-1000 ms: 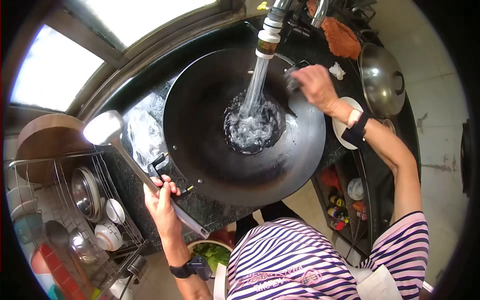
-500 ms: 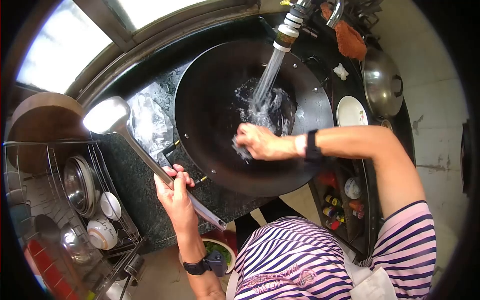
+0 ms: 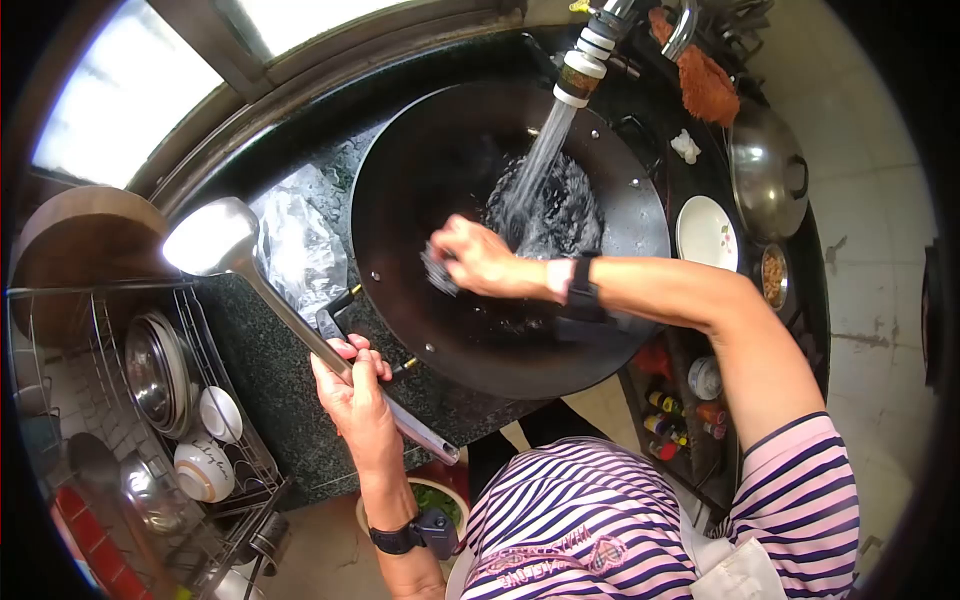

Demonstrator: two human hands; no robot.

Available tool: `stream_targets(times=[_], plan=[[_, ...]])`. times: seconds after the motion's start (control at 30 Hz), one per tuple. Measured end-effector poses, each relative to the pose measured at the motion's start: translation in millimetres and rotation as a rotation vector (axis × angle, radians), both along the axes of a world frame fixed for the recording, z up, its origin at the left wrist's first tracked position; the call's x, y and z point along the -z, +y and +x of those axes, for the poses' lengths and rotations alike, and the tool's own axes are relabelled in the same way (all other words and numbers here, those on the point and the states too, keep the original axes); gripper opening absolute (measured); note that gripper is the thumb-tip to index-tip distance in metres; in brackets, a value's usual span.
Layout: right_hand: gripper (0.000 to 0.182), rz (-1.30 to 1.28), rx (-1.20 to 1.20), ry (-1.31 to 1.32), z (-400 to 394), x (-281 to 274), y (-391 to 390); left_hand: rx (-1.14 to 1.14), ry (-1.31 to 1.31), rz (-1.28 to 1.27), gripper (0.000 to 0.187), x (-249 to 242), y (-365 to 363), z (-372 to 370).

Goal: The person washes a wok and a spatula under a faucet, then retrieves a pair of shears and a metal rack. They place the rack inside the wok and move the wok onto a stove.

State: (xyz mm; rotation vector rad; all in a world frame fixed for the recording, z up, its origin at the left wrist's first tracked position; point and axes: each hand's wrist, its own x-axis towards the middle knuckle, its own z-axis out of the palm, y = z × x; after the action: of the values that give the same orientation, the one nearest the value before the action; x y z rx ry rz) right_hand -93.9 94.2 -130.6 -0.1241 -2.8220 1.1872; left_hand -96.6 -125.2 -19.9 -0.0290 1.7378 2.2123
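Observation:
My left hand [image 3: 362, 415] is wrapped around the handle of a metal wok spatula [image 3: 282, 310], whose broad head points up and to the left. Close to those fingers is the wok's side handle [image 3: 328, 322]. A large dark wok [image 3: 400, 190] fills the middle of the view. Inside it, my right hand [image 3: 475, 258] grips a steel wool scrubber [image 3: 440, 272] against the left part of the wall. Water [image 3: 545, 150] streams from the faucet nozzle [image 3: 578, 78] and pools in the bottom.
A dish rack [image 3: 190, 400] with bowls stands at the left, near a crumpled plastic bag [image 3: 300, 240]. On the right are a white plate [image 3: 707, 235], a small bowl of food [image 3: 774, 275] and a metal lid [image 3: 765, 170]. An orange cloth [image 3: 708, 88] hangs by the faucet.
My right hand has moved left and slightly up along the wok wall with the steel wool scrubber. The left hand and spatula have barely shifted. Water has spread in the wok's bottom.

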Motion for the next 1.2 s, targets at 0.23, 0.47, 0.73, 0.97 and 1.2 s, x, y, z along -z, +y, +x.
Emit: stream_targets(times=[0.23, 0.47, 0.73, 0.97, 1.2], plan=[[0.016, -0.235, -0.179, 0.018, 23.5, -18.2, -13.4, -0.008, -0.020, 0.007, 0.017, -1.8, 1.5, 2.5], [0.015, 0.056, -0.104, 0.070, 21.3, 10.8, 24.3, -0.026, -0.010, 0.002, 0.017, 1.2, 2.0, 6.6], [0.021, 0.527, 0.175, -0.107, -16.3, 19.3, 102.5, -0.027, -0.038, 0.029, 0.018, 2.8, 0.5, 7.4], [0.015, 0.413, -0.082, -0.393, 79.3, -15.1, 86.6, -0.019, 0.007, 0.080, 0.017, 3.7, 2.1, 7.3], [0.010, 0.333, 0.077, -0.058, 7.1, 22.3, 84.1, 0.006, -0.006, 0.068, 0.017, 10.6, -3.6, 6.1]])
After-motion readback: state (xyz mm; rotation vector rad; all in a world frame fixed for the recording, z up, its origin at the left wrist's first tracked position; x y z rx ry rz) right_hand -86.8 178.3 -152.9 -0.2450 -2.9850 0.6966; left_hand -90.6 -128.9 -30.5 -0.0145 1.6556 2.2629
